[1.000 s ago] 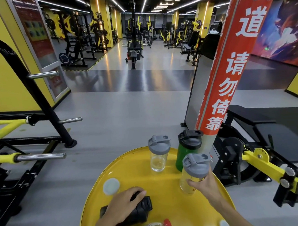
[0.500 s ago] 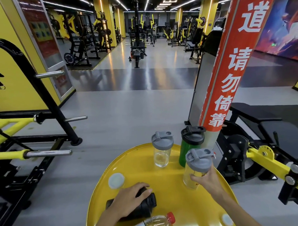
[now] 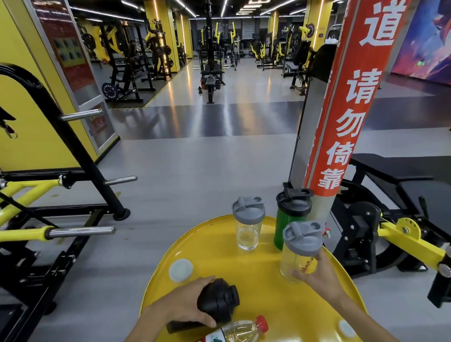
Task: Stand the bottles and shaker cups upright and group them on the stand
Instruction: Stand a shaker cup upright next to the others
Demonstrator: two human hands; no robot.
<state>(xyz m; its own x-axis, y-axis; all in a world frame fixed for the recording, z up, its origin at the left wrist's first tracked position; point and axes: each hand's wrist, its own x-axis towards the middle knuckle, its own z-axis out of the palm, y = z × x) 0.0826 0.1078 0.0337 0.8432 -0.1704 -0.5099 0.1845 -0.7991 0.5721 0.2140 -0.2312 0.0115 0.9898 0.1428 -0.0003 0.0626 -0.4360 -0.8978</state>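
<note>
Low in the frame, the left hand (image 3: 185, 305) is wrapped around a black shaker cup (image 3: 216, 301) lying on its side on the yellow round stand (image 3: 252, 278). Right of centre, the right hand (image 3: 318, 276) grips an upright grey-lidded clear shaker (image 3: 299, 250). Behind stand another clear shaker (image 3: 248, 223) and a green one (image 3: 289, 214). A red-capped bottle (image 3: 231, 336) lies at the bottom edge.

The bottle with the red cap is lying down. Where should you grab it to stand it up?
Grab the red-capped bottle around its clear middle, just above the label, coming down from above. It lies on its side on the yellow stand, cap pointing right, so the round body is open on top. The left hand is busy on the black shaker.
</note>
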